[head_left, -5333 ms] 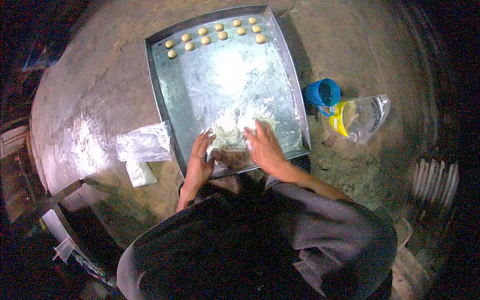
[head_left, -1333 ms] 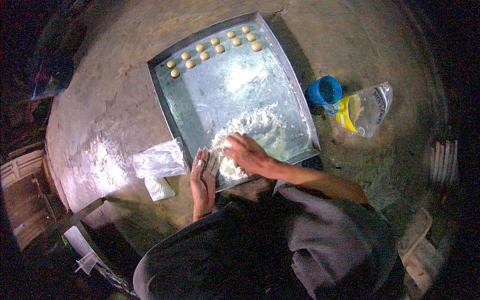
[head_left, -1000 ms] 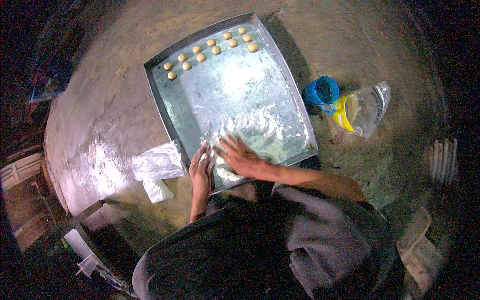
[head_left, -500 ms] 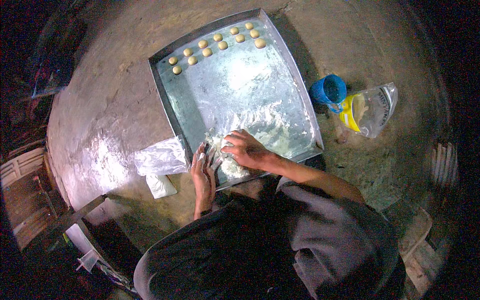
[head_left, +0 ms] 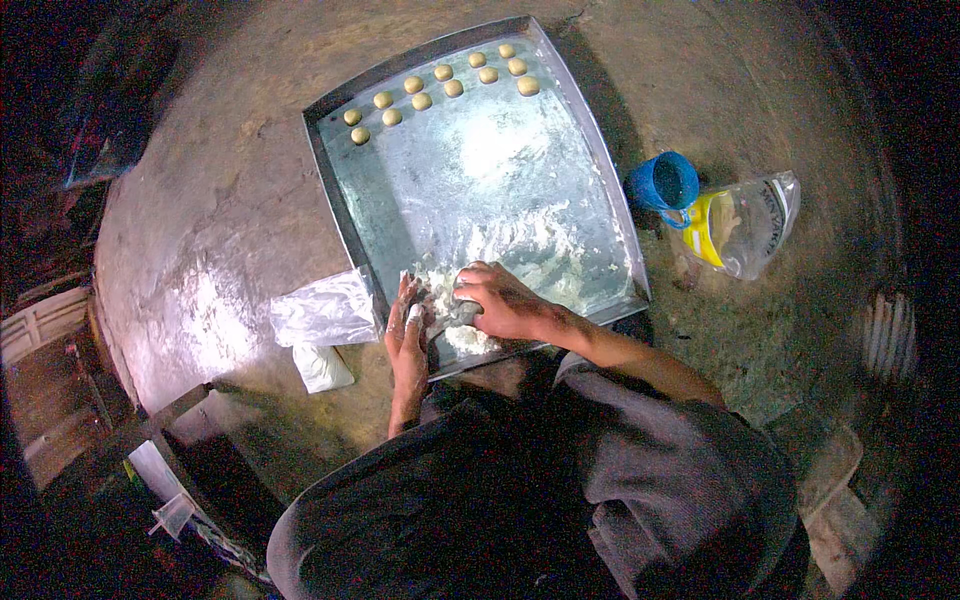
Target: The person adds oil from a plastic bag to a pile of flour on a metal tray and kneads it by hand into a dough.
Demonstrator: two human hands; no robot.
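Note:
A large metal tray (head_left: 612, 178) holds several pale dough balls (head_left: 421, 101) in two rows along its far end. A loose patch of white flour (head_left: 540, 235) covers part of the near half. My left hand (head_left: 408, 335) is at the near left corner, floury, with its fingers stretched out beside a crumbly white mound (head_left: 466, 337). My right hand (head_left: 500, 305) reaches across from the right, its fingers curled down into that mound, close to my left hand; the undersides of those fingers are hidden.
A blue mug (head_left: 660, 182) and a clear-and-yellow plastic bag (head_left: 745, 225) are right of the tray. A clear plastic sheet (head_left: 320, 305) and a small white bag (head_left: 322, 368) lie left. Corrugated material (head_left: 888, 335) is at far right; a dark frame (head_left: 185, 405) at lower left.
Since the oldest frame my right hand has moved left beside my left hand, and white mixture has gathered there. Its fingers, spread a second ago, are now curled into the mound.

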